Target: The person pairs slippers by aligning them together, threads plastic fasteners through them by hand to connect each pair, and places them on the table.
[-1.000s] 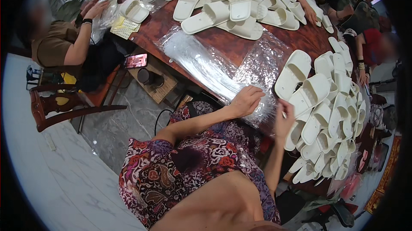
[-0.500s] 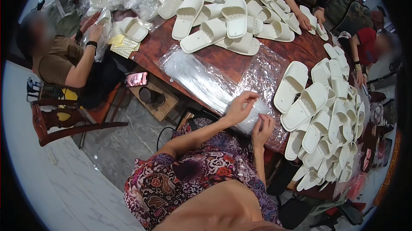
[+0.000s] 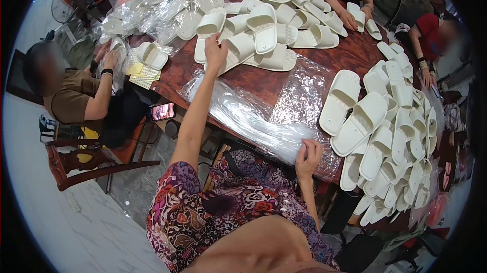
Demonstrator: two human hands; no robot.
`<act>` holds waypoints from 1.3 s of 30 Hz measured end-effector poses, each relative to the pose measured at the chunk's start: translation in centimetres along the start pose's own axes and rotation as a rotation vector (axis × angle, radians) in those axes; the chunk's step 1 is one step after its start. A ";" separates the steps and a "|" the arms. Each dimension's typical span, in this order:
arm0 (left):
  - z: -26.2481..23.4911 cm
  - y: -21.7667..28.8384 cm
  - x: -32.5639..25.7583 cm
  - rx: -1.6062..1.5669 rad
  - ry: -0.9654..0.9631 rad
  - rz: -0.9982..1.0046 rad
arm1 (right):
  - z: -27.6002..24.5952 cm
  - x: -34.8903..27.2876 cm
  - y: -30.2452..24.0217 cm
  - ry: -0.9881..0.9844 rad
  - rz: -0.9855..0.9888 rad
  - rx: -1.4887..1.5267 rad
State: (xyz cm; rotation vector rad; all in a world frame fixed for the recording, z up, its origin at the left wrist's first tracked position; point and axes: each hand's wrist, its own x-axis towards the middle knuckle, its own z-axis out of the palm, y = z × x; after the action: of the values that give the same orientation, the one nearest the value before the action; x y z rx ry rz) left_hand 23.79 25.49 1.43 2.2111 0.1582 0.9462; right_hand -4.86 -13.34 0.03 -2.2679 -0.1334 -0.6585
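Fingers [image 3: 310,147] of right hand [image 3: 307,157] curled shut on the near end of a stack of clear plastic bags [image 3: 253,121], pinching it at the front edge of the surface [image 3: 264,82]. Bag stack runs from those fingers up-left across the dark red wood, far end near the left forearm.

Left hand [image 3: 215,52] stretched out far over the surface, fingers bent over the edge of a white slipper [image 3: 238,49] in the middle pile [image 3: 269,29]. Touching it, but can't tell if the grip has closed. That slipper lies directly under and right of the fingertips, well apart from the right hand and the bags.

Head view, rest of scene:
- second pile of white slippers [image 3: 390,131] heaped along the right side of the surface, just right of the bag stack
- already bagged slippers [image 3: 157,9] at far left of the surface
- a seated person in a brown shirt [image 3: 76,95] at left, their hands on a bagged slipper [image 3: 116,52]
- another person's hands [image 3: 355,19] at the far edge holding slippers
- phone [image 3: 162,111] with lit screen below the surface's left edge
- wooden chair [image 3: 86,161] on pale floor at lower left
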 end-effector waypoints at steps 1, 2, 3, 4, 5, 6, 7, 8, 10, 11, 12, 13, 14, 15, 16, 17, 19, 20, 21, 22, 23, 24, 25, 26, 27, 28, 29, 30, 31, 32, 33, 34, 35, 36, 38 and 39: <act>0.2 -1.4 1.0 0.005 -0.002 0.005 | 0.0 0.0 -0.1 0.002 0.004 0.006; 0.3 -3.0 1.8 0.129 0.019 0.019 | 0.0 0.0 -0.2 -0.007 -0.007 0.005; 0.6 -3.1 2.5 0.239 0.028 0.039 | 0.0 0.0 -0.2 -0.006 -0.008 -0.008; 0.8 -3.3 2.9 0.236 0.021 0.047 | 0.0 -0.1 -0.2 0.002 0.001 -0.010; 0.9 -3.5 3.3 0.306 -0.035 0.012 | 0.0 -0.2 -0.2 0.000 0.004 -0.013; 1.1 -3.2 3.6 0.372 -0.092 -0.024 | -0.2 -0.2 -0.1 -0.002 0.006 -0.020; 1.3 -3.0 3.8 0.369 -0.098 -0.018 | -0.4 -0.3 0.0 0.003 0.013 -0.023; 1.4 -2.8 4.0 0.373 -0.059 -0.007 | -0.5 -0.3 0.0 0.006 0.014 -0.024; 1.1 -3.0 4.5 0.382 -0.020 0.006 | -0.5 -0.3 -0.1 0.008 0.017 -0.020; 0.8 -3.2 4.8 0.347 0.009 -0.012 | -0.5 -0.2 -0.1 0.009 0.008 -0.014; 0.8 -2.9 4.9 0.307 0.032 -0.026 | -0.5 -0.1 -0.1 0.013 0.005 -0.013; 0.8 -2.6 5.0 0.285 0.043 -0.011 | -0.5 0.0 -0.1 0.017 0.016 -0.017; 0.9 -2.2 5.0 0.283 0.032 -0.006 | -0.4 0.1 0.0 0.009 0.008 -0.009; 1.0 -0.8 5.2 0.283 0.030 -0.004 | -0.5 0.2 0.0 0.002 0.006 -0.009; 0.9 0.5 5.3 0.287 0.031 -0.003 | -0.6 0.3 0.1 0.004 0.019 -0.018; 1.3 2.1 5.6 0.309 0.037 0.067 | -0.7 0.4 0.1 0.013 0.012 -0.016; 1.6 4.0 6.4 0.366 0.049 0.107 | -0.6 0.4 0.0 0.010 -0.003 -0.002; 2.2 4.9 6.6 0.416 0.062 0.154 | -0.6 0.2 -0.1 0.006 -0.002 -0.002; 2.9 5.3 6.8 0.420 0.069 0.150 | -0.6 0.2 -0.1 0.005 0.002 -0.001; 4.0 5.9 7.0 0.409 0.046 0.151 | -0.6 0.1 -0.1 0.006 0.011 -0.002; 4.8 6.3 7.0 0.398 0.024 0.152 | -0.6 0.0 -0.1 0.004 0.008 -0.002; 5.6 6.5 6.8 0.398 0.025 0.152 | -0.6 -0.1 0.0 0.005 0.009 0.002; 6.3 6.7 6.6 0.427 0.000 0.156 | -0.6 -0.1 0.0 0.007 0.010 0.005; 6.7 6.8 6.4 0.456 -0.025 0.161 | -0.5 0.0 0.0 0.008 0.009 0.004; 7.2 6.7 6.3 0.495 -0.041 0.122 | -0.6 -0.2 0.0 0.004 0.008 0.009; 7.4 6.4 6.1 0.493 -0.044 0.124 | -0.7 -0.2 0.0 -0.001 0.008 0.014; 7.6 6.1 6.0 0.523 -0.059 0.138 | -0.9 -0.2 0.0 0.000 0.011 0.013; 7.6 6.5 5.8 0.552 -0.079 0.157 | -0.9 -0.2 0.1 -0.004 0.015 0.013; 7.7 6.9 5.8 0.550 -0.088 0.162 | -0.9 -0.2 0.2 -0.008 0.019 0.014; 7.8 7.3 5.9 0.550 -0.126 0.138 | -0.8 -0.1 0.3 -0.006 0.029 0.011; 7.5 8.1 5.9 0.551 -0.164 0.113 | -0.8 -0.2 0.4 -0.003 0.030 0.004; 7.3 8.6 6.1 0.551 -0.176 0.115 | -0.9 -0.3 0.5 -0.003 0.030 -0.004; 7.2 9.1 6.4 0.536 -0.234 0.078 | -1.0 -0.3 0.4 -0.005 0.042 -0.008; 7.2 8.7 6.8 0.524 -0.286 0.040 | -1.0 -0.2 0.3 -0.003 0.041 0.002; 7.5 7.9 7.0 0.516 -0.280 0.044 | -1.1 -0.3 0.3 0.000 0.049 0.010; 7.3 7.0 7.2 0.480 -0.240 0.038 | -1.1 -0.2 0.3 -0.005 0.031 0.012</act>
State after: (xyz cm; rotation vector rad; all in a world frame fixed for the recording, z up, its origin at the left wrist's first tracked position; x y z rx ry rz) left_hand 32.78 18.89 6.76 2.7566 0.2527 0.7048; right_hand -5.38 -14.36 0.38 -2.2560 -0.1047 -0.6341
